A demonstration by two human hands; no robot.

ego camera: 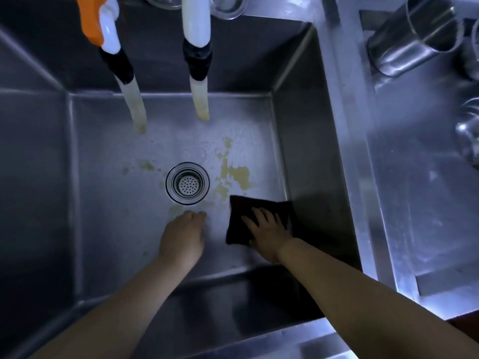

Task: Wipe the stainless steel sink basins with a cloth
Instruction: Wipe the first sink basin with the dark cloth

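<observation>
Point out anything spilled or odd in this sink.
Yellowish-brown stains blotch the steel basin floor right of the round drain strainer, just beyond the dark cloth under the right hand. Both hose tips look yellowed too.

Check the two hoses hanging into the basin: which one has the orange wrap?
The left hose. Orange material covers its top; the right hose is bare white above its black band.

Both my bare forearms reach forward and down. My left hand (182,235) lies flat, fingers together and straight — my right hand (267,233) presses down with fingers spread.
</observation>
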